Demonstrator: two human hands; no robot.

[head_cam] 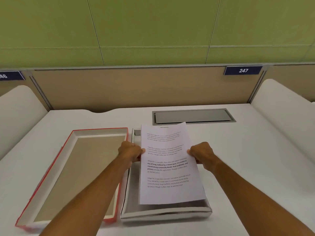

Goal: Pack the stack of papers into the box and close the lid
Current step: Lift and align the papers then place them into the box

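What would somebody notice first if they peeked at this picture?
Probably the papers in the middle, held by the left hand and right hand over the silver box. Next, the red lid lying open-side up on the left.

A person's left hand (132,151) and right hand (202,153) grip the side edges of a white printed stack of papers (168,166), held over an open silver-walled cardboard box (166,213) on a white desk (247,159). At nine o'clock lies a red-edged upturned lid (71,174). At twelve o'clock, a grey metal cable hatch (192,116).
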